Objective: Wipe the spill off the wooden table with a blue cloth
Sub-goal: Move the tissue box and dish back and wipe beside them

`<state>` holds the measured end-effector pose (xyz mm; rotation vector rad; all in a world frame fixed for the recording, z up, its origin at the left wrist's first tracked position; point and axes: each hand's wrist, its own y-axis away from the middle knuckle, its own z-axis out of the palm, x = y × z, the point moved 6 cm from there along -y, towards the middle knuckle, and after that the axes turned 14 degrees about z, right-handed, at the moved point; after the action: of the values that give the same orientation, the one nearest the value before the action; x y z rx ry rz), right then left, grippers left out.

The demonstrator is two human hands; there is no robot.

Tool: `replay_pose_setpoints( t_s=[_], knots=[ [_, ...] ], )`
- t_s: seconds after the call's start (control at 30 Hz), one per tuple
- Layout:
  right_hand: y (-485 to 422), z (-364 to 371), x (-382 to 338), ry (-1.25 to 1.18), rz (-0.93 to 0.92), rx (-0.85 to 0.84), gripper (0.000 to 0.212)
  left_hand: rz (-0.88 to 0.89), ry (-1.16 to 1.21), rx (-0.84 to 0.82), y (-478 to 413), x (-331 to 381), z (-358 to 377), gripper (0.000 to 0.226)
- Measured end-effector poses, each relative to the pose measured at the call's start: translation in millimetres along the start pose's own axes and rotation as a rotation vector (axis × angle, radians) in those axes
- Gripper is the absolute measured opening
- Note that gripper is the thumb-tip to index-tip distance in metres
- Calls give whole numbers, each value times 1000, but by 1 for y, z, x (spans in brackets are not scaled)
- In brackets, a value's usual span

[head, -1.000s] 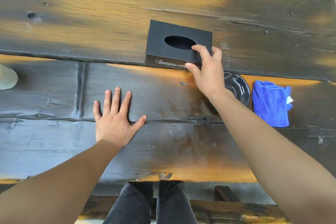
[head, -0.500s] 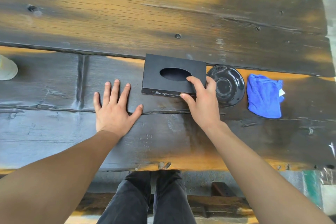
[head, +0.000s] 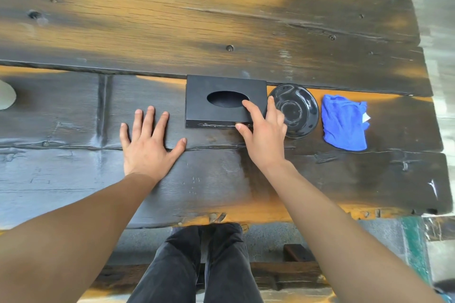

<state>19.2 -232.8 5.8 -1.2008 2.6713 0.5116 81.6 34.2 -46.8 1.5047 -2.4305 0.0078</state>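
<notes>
In the head view, a dark, weathered wooden worktop with orange patches fills most of the scene, and the person's dark trousers show below its near edge. The left hand lies flat on the worktop, palm down, fingers spread apart and holding nothing. Just to its right, the right hand is clamped on the near right corner of a black tissue box, fingers on its top beside the oval opening and thumb against its near side. A black dish sits just right of the box, partly behind the right hand. The blue cloth lies crumpled on the worktop right of the dish, close to it, untouched by either hand. A pale object is cut off at the left edge. The spill cannot be made out with certainty on the glossy wood.
</notes>
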Motion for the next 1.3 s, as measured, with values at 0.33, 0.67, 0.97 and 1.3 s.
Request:
replay_pose_setpoints(
  t_s=[0.33,0.67,0.97,1.3],
  knots=[
    [4,-33,66,-166,49,166,45,4,27,-10,-1,-2,2,80],
    [-65,-69,218,64,306,154,52,101,161,152,41,62,-3,44],
    [-88,-44,236,180,269,-43,55,129,138,-88,52,173,46,61],
    [-49,-40,253,112,227,89,42,40,151,-150,55,182,42,64]
  ],
)
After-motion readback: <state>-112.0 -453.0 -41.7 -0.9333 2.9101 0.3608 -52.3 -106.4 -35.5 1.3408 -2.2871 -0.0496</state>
